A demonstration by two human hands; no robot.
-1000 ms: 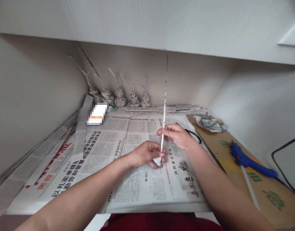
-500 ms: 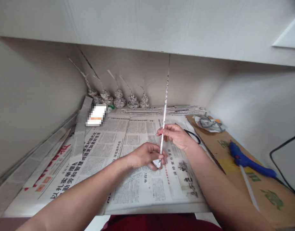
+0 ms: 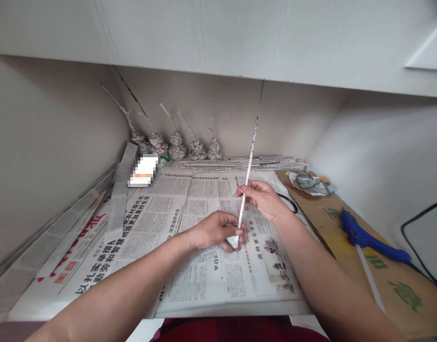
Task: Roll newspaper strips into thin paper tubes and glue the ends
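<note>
Between my two hands stands a long, thin rolled-paper stick (image 3: 250,161), printed like newspaper and leaning slightly right at the top. My left hand (image 3: 218,230) is closed around its lower end, where a small folded piece of newsprint (image 3: 234,241) shows under the fingers. Higher up, my right hand (image 3: 260,195) pinches the stick between thumb and fingers. Both hands are above newspaper sheets (image 3: 190,213) spread on the work surface. The stick's upper tip reaches the edge of the overhanging panel.
Several woven paper gourd shapes (image 3: 177,146) line the back left, beside a bundle of paper sticks (image 3: 243,164). On the right, a blue glue gun (image 3: 371,242) lies on cardboard (image 3: 399,294), near a crumpled grey lump (image 3: 312,182). An overhanging white panel (image 3: 218,38) limits height.
The stick's upper part has tilted to the right. My right hand has shifted slightly right and up with it, while my left hand stays almost in place.
</note>
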